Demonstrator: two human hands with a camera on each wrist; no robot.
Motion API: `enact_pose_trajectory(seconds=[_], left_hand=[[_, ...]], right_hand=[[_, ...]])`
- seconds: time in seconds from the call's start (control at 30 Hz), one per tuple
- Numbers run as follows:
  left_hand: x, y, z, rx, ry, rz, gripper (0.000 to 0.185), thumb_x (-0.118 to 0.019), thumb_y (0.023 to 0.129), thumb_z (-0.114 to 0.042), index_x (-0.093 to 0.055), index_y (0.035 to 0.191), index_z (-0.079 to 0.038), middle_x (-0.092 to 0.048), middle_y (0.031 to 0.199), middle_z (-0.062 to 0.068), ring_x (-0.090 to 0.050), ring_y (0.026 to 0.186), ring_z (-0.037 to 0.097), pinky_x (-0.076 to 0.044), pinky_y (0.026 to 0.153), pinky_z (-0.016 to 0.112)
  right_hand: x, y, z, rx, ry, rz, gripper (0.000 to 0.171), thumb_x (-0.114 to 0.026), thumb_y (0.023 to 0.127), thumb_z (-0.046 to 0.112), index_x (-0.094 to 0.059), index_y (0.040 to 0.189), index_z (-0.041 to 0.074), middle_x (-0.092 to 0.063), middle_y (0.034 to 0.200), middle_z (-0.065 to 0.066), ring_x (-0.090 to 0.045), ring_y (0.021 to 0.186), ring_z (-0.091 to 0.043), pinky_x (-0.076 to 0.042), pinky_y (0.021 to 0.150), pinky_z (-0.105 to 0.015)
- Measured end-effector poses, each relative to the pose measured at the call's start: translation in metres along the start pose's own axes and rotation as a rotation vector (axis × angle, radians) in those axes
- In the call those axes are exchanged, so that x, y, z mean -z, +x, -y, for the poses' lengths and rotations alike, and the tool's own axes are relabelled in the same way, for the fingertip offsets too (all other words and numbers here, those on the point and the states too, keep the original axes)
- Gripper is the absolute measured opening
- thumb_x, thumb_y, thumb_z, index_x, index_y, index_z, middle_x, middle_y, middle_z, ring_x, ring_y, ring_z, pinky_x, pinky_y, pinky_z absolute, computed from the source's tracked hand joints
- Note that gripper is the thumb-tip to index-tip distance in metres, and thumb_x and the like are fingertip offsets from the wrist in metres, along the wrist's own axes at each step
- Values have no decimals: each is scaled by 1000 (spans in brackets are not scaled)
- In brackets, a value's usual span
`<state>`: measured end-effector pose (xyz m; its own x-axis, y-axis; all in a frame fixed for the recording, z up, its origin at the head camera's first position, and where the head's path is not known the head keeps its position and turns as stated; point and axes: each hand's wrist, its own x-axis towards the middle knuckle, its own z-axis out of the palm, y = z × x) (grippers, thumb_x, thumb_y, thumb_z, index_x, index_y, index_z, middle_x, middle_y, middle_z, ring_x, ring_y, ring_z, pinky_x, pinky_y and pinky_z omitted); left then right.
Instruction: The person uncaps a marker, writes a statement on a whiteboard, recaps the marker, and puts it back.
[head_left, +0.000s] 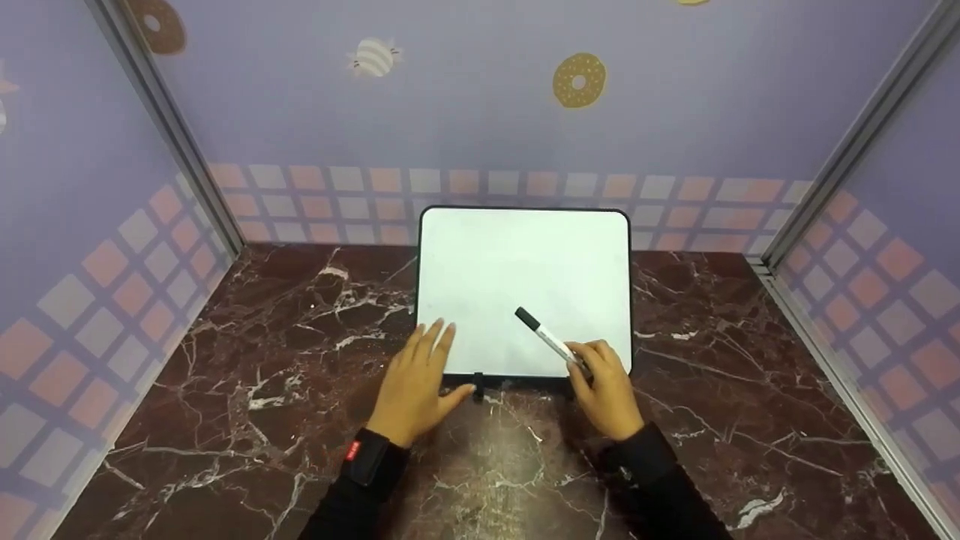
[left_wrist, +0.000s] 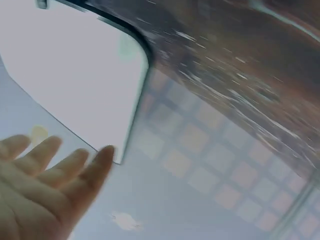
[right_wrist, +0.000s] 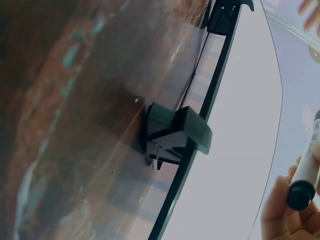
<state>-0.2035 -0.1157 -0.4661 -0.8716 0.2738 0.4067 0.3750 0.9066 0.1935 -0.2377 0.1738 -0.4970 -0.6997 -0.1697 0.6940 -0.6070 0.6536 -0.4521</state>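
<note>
A blank whiteboard (head_left: 517,262) with a black rim stands on the table, tilted back. My right hand (head_left: 606,390) holds a white marker (head_left: 553,342) in front of its lower right part. The marker's black cap (head_left: 527,318) points up and to the left. In the right wrist view the marker's other black end (right_wrist: 300,196) shows between the fingers. My left hand (head_left: 416,382) is at the board's lower left corner, fingers extended and holding nothing. Its fingers (left_wrist: 97,167) overlap the white surface in the left wrist view.
Black stand clips (right_wrist: 185,131) grip the board's lower edge; one clip (head_left: 478,386) shows near my left thumb. The dark red marble table (head_left: 262,420) has white veins. Purple walls (head_left: 480,105) with printed sweets and checks enclose it behind and at both sides.
</note>
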Motion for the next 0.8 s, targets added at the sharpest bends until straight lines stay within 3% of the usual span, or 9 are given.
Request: enact_pose_trajectory(seconds=[0.1,0.2,0.6,0.8], left_hand=[[-4,6,-10,-104,4,-121,85,-69,86,-48,-35,151,-6,-40,153,16,-43,137,36,-42,109,51],[-8,11,-19,-152,7,-190,84,-73,83,-44,-38,150,-6,-42,152,15,-47,134,35,-45,108,48],[-24,23,-39,-203,24,-209,81,-77,82,-31,-38,151,-11,-41,154,9,-48,134,31,-45,109,40],[-29,24,-39,-229,3,-270,60,-72,87,-21,-51,141,-8,-54,142,9,-54,126,28,-45,109,35]], right_hand=[[0,0,3,36,10,5,30,-70,84,-4,-69,113,3,-59,91,-7,-52,81,-14,-45,68,-28],[-1,1,7,72,18,13,31,-71,84,-4,-69,113,4,-59,92,-7,-52,82,-15,-45,69,-29],[-6,0,17,145,42,59,36,-72,82,-6,-69,115,6,-59,95,-6,-51,84,-16,-43,71,-31],[-9,-2,17,165,46,64,39,-74,79,-6,-70,116,7,-59,94,-4,-50,83,-14,-42,70,-29]])
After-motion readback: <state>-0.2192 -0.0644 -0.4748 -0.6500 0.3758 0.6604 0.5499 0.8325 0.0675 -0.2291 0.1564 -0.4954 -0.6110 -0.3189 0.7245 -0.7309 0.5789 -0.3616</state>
